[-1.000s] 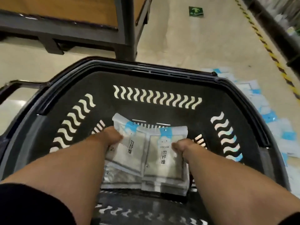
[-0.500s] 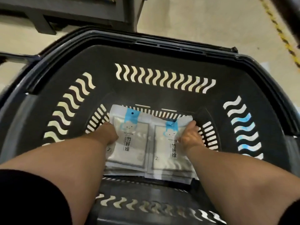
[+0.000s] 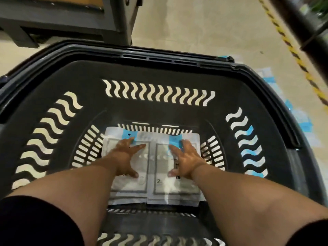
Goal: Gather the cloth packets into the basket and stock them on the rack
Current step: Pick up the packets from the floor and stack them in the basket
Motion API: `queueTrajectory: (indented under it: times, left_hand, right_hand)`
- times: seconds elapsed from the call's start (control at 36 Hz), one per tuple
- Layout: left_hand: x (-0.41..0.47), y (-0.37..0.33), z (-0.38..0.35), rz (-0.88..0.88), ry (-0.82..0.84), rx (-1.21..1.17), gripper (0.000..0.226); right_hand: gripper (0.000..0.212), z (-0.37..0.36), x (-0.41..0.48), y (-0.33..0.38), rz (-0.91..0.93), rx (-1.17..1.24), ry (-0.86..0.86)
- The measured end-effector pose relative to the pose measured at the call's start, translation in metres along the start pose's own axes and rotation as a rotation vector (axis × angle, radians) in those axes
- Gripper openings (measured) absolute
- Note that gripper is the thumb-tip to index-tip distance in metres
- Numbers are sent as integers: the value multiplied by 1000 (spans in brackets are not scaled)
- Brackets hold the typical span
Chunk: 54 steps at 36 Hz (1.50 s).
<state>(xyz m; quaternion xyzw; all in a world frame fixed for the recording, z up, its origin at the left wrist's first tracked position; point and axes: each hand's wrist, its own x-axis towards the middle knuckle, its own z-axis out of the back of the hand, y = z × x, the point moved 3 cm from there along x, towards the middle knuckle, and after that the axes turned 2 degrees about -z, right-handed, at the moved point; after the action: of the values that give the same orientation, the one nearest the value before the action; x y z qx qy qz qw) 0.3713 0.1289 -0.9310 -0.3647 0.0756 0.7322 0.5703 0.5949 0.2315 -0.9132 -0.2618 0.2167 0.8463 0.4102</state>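
Note:
Two stacks of white cloth packets with blue tabs lie side by side on the floor of the black plastic basket (image 3: 159, 71). My left hand (image 3: 126, 158) rests flat with spread fingers on the left stack (image 3: 128, 189). My right hand (image 3: 184, 158) rests flat the same way on the right stack (image 3: 177, 189). Neither hand curls round a packet. Both forearms reach down into the basket from the near rim.
A dark metal rack (image 3: 71, 20) with a wooden shelf stands beyond the basket at the upper left. More loose packets (image 3: 300, 118) lie on the pale floor to the right. A yellow-black striped line (image 3: 291, 48) and a dark bar (image 3: 294, 22) run along the upper right.
Both hands have gone from gripping the packets' outer edges to lying flat with spread fingers on top of the two stacks. The view has moved closer to the basket.

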Motion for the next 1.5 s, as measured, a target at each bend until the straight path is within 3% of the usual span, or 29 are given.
queueTrajectory:
  times: [0.11, 0.22, 0.36, 0.58, 0.69, 0.86, 1.08, 1.22, 1.33, 1.5]
  left_hand:
    - [10, 6, -10, 33, 134, 21, 134]
    - [13, 4, -14, 50, 151, 46, 136]
    - [14, 5, -16, 48, 157, 18, 134]
    - [13, -2, 15, 83, 237, 40, 108]
    - [0, -13, 45, 176, 50, -72, 88]
    - [-32, -38, 96, 217, -191, 13, 53]
    - [-82, -76, 133, 295, -349, 126, 42]
    - [-115, -116, 166, 293, -426, 181, 39]
    - [-138, -161, 192, 244, -557, 255, 52]
    - [-156, -250, 212, 138, -732, 321, 51]
  right_hand:
    - [137, -28, 11, -12, -30, -95, 166]
    - [146, -41, 20, -16, -56, -177, 183]
    - [145, -41, 23, -20, -52, -190, 202]
    - [143, -21, 25, -18, -87, -222, 323]
    - [108, 15, 21, -11, -25, -218, 344]
    - [63, 88, -3, -1, 44, -239, 93]
    - [48, 182, -70, 10, 164, -264, -181]
    - [51, 224, -121, -3, 232, -236, -381]
    - [53, 253, -159, -29, 240, -200, -491]
    - [59, 279, -212, -104, 123, -193, -599]
